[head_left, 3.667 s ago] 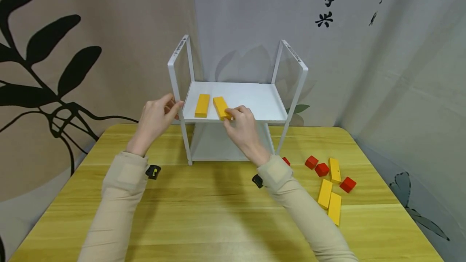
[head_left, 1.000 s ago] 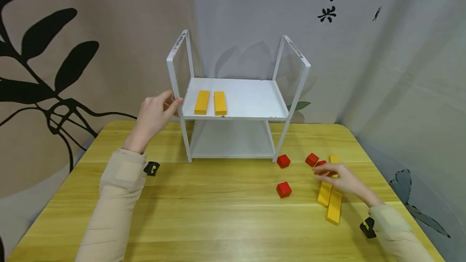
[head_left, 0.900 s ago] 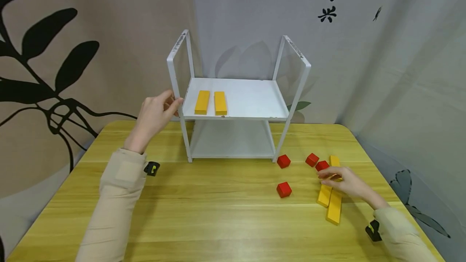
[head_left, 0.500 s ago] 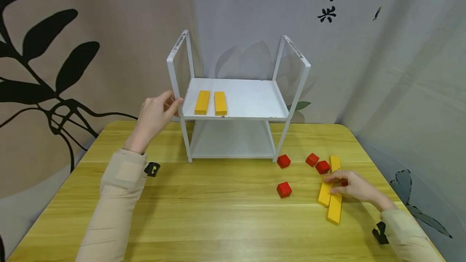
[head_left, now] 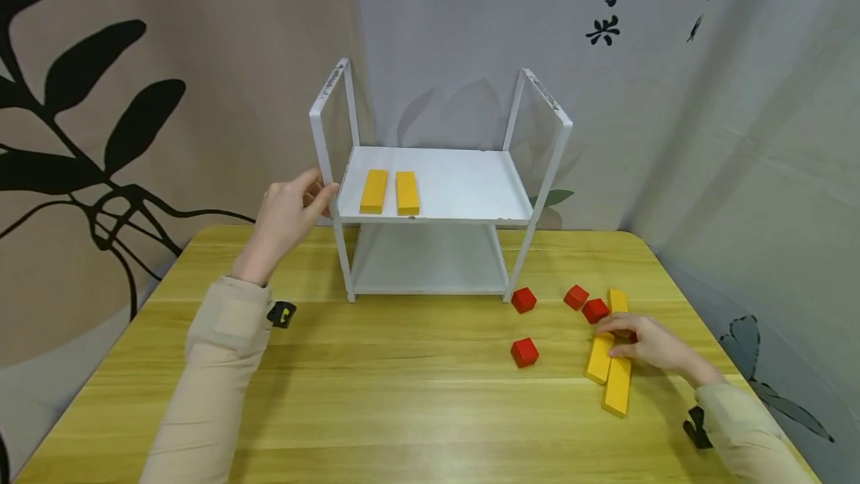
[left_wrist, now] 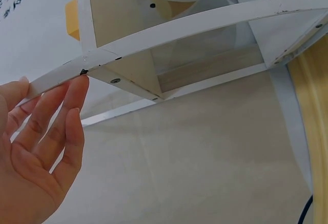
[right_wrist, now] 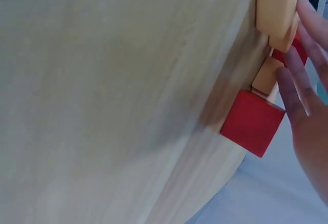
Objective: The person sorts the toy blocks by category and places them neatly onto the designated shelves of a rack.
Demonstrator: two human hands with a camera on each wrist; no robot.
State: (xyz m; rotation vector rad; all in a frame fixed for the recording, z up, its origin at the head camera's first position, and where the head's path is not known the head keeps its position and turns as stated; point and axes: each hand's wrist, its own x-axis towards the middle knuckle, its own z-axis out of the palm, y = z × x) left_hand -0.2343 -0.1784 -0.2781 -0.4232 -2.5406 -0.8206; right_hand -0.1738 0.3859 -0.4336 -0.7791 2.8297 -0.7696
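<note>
In the head view, my left hand point(head_left: 287, 219) pinches the left front post of the white two-tier shelf point(head_left: 463, 185); the left wrist view shows its thumb and fingertips on that white bar. Two yellow blocks point(head_left: 373, 192) lie side by side on the upper tier. My right hand point(head_left: 648, 346) is low over a cluster of yellow blocks point(head_left: 616, 387) on the table's right, its fingertips at their upper ends. The right wrist view shows these fingers fairly straight beside the blocks. The hand partly covers a red cube point(right_wrist: 252, 123) and the far yellow block point(head_left: 618, 300).
Red cubes point(head_left: 595, 311) lie near the yellow cluster. One more red cube point(head_left: 524, 300) sits by the shelf's right front foot, and another red cube point(head_left: 525, 352) is nearer me. A curtain hangs behind the wooden table point(head_left: 376, 394).
My right hand has left the second yellow block on the upper tier, now straightened, and moved right to the cluster. Lately it has shifted only slightly. The left hand stays on the post.
</note>
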